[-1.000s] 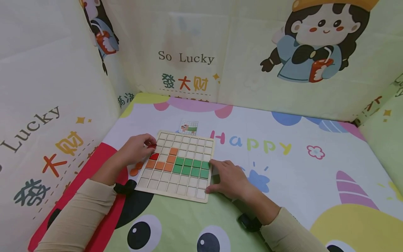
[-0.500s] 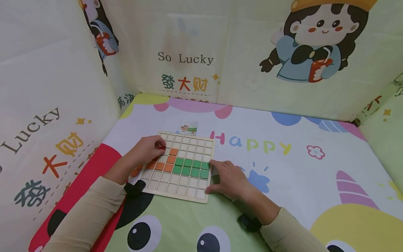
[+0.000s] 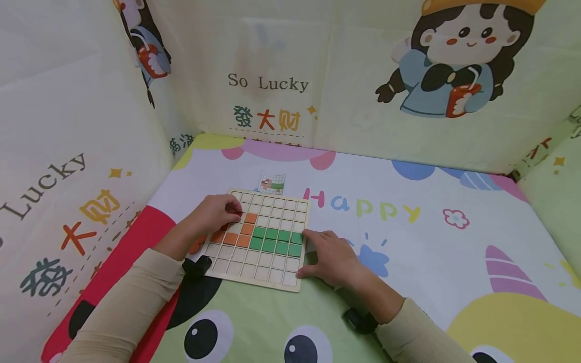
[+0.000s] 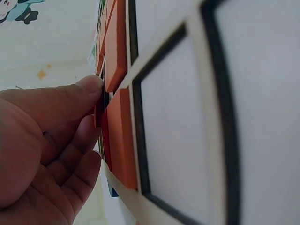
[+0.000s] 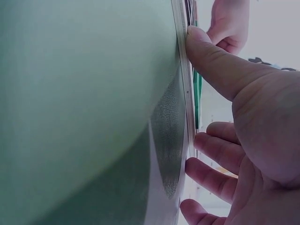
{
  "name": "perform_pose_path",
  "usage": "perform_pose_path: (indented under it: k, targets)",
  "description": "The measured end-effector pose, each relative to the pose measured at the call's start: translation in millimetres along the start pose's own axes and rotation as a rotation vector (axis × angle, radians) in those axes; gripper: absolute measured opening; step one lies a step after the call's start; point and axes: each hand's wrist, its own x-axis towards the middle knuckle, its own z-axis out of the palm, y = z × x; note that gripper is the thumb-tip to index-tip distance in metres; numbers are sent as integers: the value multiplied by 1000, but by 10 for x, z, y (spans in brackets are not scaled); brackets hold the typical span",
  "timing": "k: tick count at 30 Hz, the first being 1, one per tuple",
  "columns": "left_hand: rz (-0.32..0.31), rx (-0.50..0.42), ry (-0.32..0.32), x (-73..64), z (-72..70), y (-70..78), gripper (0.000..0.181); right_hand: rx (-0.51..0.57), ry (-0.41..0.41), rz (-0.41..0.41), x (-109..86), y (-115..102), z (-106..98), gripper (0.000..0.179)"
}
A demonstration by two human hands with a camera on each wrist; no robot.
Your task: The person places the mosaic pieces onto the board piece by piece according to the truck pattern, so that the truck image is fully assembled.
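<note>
A wooden grid board [image 3: 272, 276] lies on the printed cloth, with green tiles [image 3: 276, 241] and orange tiles [image 3: 246, 229] in some of its squares. At its left part, my left hand [image 3: 215, 214] pinches a small red tile [image 4: 98, 114] between thumb and fingers, low over the squares. Another red tile [image 4: 106, 140] sits beside an orange one in the left wrist view; the hand covers it in the head view. My right hand [image 3: 331, 257] touches the board's right edge, thumb near the front corner and fingers extended farther up.
Loose orange pieces [image 3: 195, 246] lie just left of the board, partly behind the left wrist. A small picture card [image 3: 272, 183] with a coloured grid pattern lies at the board's far edge. Printed cloth walls [image 3: 272, 50] enclose the table at the back and sides.
My left hand has moved right, from the board's left edge to over its squares, carrying the red tile. The right hand has stayed at the right edge.
</note>
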Motion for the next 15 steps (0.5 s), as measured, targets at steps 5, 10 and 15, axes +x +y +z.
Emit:
perform_pose_path:
  k: [5, 10, 15]
  targets:
    - [-15, -6, -12, 18, -6, -1, 17, 4, 0, 0, -3, 3, -7, 94]
    - [-7, -8, -11, 38, -3, 6, 18, 1, 8, -2, -5, 7, -6, 94]
    - [-8, -6, -18, 33, 21, 44, 14, -5, 12, -7, -7, 11, 1, 94]
